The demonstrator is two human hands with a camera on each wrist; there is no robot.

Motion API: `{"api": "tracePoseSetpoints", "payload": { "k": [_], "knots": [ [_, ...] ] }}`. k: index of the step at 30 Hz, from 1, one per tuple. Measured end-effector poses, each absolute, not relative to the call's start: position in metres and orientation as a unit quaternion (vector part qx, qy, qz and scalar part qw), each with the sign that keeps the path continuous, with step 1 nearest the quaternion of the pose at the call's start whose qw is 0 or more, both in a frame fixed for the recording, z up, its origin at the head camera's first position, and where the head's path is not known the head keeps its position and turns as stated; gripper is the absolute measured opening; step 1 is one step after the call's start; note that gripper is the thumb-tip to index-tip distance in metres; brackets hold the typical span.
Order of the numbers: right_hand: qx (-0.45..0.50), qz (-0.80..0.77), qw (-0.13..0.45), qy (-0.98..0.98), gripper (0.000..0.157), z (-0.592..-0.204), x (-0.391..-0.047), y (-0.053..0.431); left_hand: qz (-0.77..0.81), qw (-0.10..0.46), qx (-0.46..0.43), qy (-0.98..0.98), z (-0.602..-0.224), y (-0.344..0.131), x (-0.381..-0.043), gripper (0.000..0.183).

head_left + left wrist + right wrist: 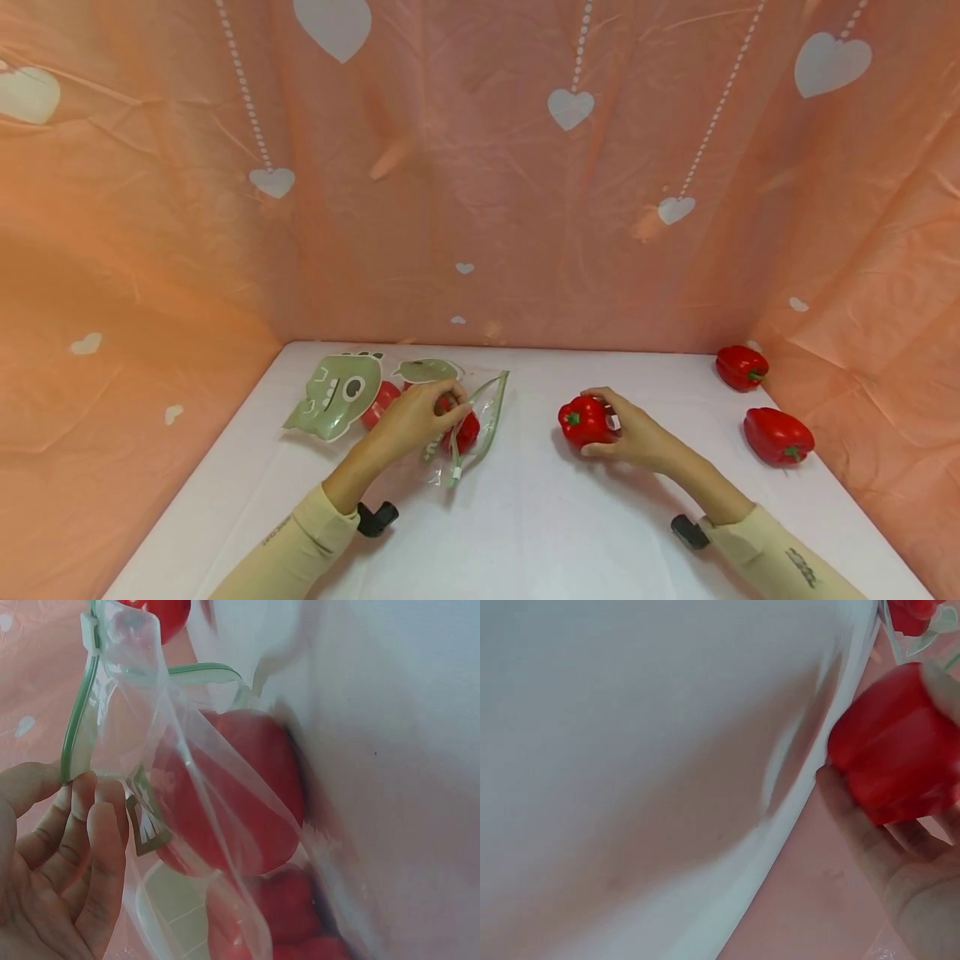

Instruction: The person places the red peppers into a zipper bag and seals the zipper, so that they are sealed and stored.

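My left hand [416, 415] pinches the green-edged mouth of a clear zip bag [330, 400] with a green cartoon print. The bag lies on the left of the table, and its mouth faces right and gapes in the left wrist view. Red bell peppers lie inside; one inner pepper [236, 791] shows through the plastic near the mouth, with another red pepper [270, 907] beyond it. To the right of the bag, apart from it, my right hand [636, 433] grips a red bell pepper [581, 421], its green stem toward the front left. Thumb and fingers wrap its sides.
Two more red bell peppers stand near the table's right edge: a rear pepper [738, 367] and a nearer pepper [777, 435]. A white cloth covers the table [517, 517]. An orange curtain [510, 250] with white hearts encloses the back and both sides.
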State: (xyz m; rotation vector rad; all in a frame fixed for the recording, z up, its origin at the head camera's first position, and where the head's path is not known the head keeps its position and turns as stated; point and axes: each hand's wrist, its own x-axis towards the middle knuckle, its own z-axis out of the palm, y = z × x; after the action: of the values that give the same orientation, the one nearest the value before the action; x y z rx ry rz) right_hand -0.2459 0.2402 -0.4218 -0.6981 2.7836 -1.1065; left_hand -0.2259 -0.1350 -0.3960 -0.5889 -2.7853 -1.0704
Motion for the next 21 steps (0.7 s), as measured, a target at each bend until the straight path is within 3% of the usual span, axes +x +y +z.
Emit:
{"api": "tracePoseSetpoints", "payload": {
  "k": [8,21],
  "knots": [
    [-0.289,-0.338,0.02,0.896,0.077,-0.426,-0.248,0.228,-0.352,0.046,-0.192,-0.915,-0.395,-0.135,-0.226,0.008],
    [-0.293,-0.34,0.026,0.894,0.073,-0.429,-0.249,0.202,-0.345,0.054,-0.206,-0.914,-0.394,-0.134,-0.226,0.007]
  ]
}}
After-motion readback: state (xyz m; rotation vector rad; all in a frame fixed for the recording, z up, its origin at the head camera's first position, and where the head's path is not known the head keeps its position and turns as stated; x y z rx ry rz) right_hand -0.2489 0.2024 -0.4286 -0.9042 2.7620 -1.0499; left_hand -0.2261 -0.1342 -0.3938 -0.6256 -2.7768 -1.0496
